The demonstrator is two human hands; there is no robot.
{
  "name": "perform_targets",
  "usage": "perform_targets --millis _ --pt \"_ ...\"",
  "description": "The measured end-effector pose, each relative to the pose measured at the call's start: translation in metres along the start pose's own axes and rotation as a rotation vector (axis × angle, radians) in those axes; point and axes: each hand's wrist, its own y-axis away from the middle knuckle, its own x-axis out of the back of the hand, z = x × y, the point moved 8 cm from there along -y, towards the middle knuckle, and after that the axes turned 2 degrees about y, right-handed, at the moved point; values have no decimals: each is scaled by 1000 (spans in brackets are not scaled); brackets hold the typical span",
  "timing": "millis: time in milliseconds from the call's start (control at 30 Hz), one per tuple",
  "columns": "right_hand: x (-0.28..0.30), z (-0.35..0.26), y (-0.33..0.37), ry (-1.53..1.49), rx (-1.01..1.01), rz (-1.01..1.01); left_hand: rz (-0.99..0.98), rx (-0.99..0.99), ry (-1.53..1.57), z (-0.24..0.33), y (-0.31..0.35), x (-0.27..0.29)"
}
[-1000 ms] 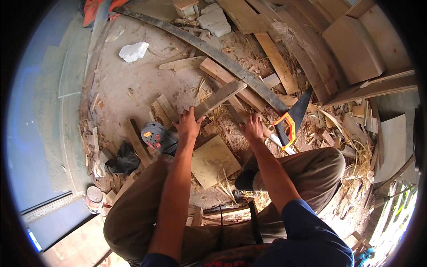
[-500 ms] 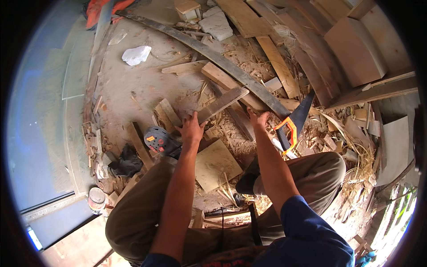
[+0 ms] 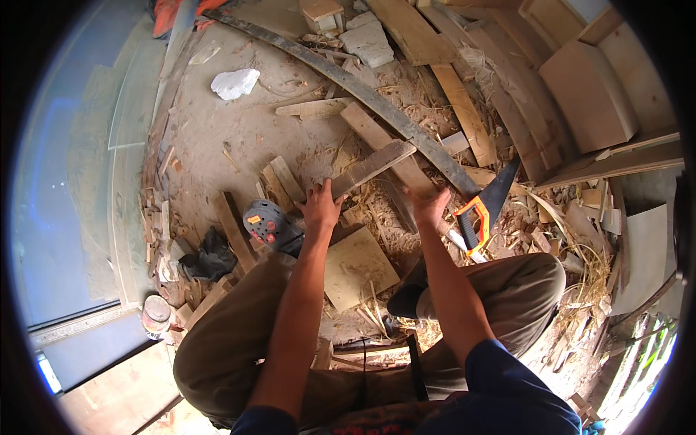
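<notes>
My left hand (image 3: 320,209) is at the near end of a short, narrow wooden board (image 3: 375,167), its thumb and index finger around that end and the other fingers spread. This board slants up to the right and crosses over a thicker wooden plank (image 3: 371,130). My right hand (image 3: 429,207) grips the near end of the thicker plank; its palm side is hidden. Right beside it lies a handsaw (image 3: 480,217) with an orange and black handle, its dark blade pointing away. A long dark strip (image 3: 348,80) runs diagonally behind the boards.
A square plywood piece (image 3: 359,268) lies between my legs, near a grey clog (image 3: 272,226). Wood scraps and shavings (image 3: 540,235) litter the right side. At the far right stands a wooden box-like frame (image 3: 587,94). A paint-marked can (image 3: 156,315) stands at the left.
The whole view has shifted slightly, so things appear a little further right. Both hands keep their places at the ends of the boards.
</notes>
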Motion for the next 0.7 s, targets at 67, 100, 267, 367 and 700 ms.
perform_targets --millis 67,100,267,367,700 --pt "22 -21 20 90 67 -2 5 -3 15 4 1 2" --pt "28 -15 24 143 19 -51 6 -9 25 8 2 2" --pt "33 11 44 548 -57 -259 23 -24 19 10 1 0" --pt "22 1 44 613 291 -212 1 -23 15 13 1 -2" --pt "-26 16 24 747 225 -586 -52 -12 -12 16 2 -9"
